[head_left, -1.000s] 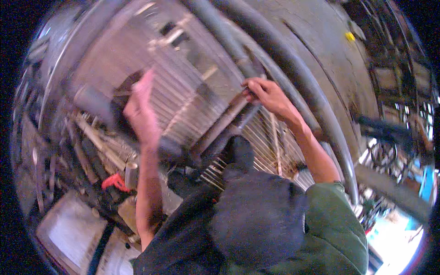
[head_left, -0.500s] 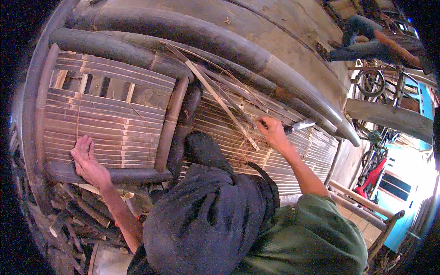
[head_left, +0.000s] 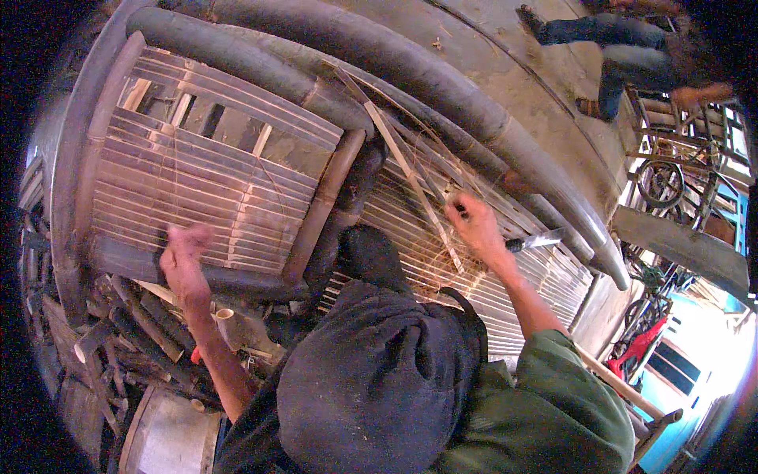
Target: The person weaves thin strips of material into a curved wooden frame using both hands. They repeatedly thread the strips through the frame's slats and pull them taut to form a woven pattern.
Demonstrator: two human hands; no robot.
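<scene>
Beside the front rail of a slatted bamboo panel (head_left: 201,186), my left hand (head_left: 187,259) is raised, its bent fingers smeared by motion. A thin strand crosses that panel. My right hand (head_left: 477,227) is over the long slatted bamboo surface (head_left: 505,312), fingers curled and closed; whatever they hold, if anything, is hidden. Just left of it lies a split bamboo strip (head_left: 403,162), slanting over the slats. A knife (head_left: 538,240) with a dark handle and bright blade rests right of my right wrist.
Thick dark bamboo poles (head_left: 442,67) border the far side. Cut branches (head_left: 146,324) are piled at the lower left, near a pale panel (head_left: 175,434). A person in jeans (head_left: 632,59) is at the upper right. A red motorbike (head_left: 643,344) stands beyond the right end.
My left hand has lifted off the panel's front rail and shifted right, its fingers bending. My right hand stays near the strip, turned slightly. The view has shifted; the other person's legs have moved.
</scene>
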